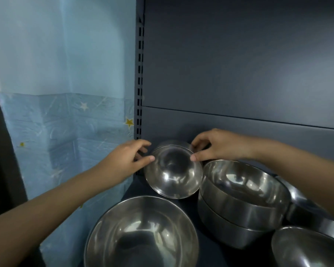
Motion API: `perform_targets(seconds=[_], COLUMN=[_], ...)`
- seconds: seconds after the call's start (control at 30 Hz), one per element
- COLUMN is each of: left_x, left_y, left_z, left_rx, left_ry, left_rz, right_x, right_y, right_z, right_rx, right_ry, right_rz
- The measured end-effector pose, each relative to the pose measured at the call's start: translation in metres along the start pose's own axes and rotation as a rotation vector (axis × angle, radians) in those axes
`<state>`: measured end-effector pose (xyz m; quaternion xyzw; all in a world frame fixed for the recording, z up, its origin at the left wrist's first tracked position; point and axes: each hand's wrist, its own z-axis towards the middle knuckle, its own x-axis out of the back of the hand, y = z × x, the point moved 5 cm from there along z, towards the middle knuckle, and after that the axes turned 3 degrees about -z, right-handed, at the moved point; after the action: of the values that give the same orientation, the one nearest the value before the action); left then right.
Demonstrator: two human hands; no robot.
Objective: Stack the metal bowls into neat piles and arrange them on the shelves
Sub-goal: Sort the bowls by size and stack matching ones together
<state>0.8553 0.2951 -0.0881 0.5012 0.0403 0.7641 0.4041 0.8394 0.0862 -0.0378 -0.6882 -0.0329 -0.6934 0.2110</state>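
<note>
While both hands close on the small bowl point(174, 170) at the back left corner of the shelf point(189, 209), it sits tilted, mouth tipped toward us, and a second rim peeps out just behind it, so it looks like this one is being seated on a bowl below. Left hand point(132, 157) has its thumb on the near left rim with fingers curled round the far side. Right hand point(218, 145) mirrors it, thumb pressed at the right rim, fingers hooked behind. So that's a grip on each side, each pinching the rim, neither spread wide, nothing else held. To do this well, I'd say level the bowl first, centre it over the one beneath, then lower both sides together so it nests without rocking or scraping. Watch the right: the stack point(243, 191) of wider bowls stands just beside, nearly touching the small bowl's rim, and a nudge could shift it. Big bowl point(143, 234) sits in front, another bowl point(307, 247) at the lower right, both loose, not yet piled
</note>
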Motion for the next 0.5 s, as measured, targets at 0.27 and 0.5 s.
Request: perform_targets(seconds=[0.27,0.5], left_x=[-0.022,0.009], left_y=[-0.019,-0.016], left_z=[-0.004,-0.004], left_rx=[0.018,0.009], left_ry=[-0.012,0.163], left_rz=[-0.140,-0.298], right_x=[-0.003,0.005], right_y=[-0.002,-0.014], right_z=[0.006,0.001], right_rx=[0.049,0.092], right_ry=[-0.014,0.081], right_rz=[0.154,0.388])
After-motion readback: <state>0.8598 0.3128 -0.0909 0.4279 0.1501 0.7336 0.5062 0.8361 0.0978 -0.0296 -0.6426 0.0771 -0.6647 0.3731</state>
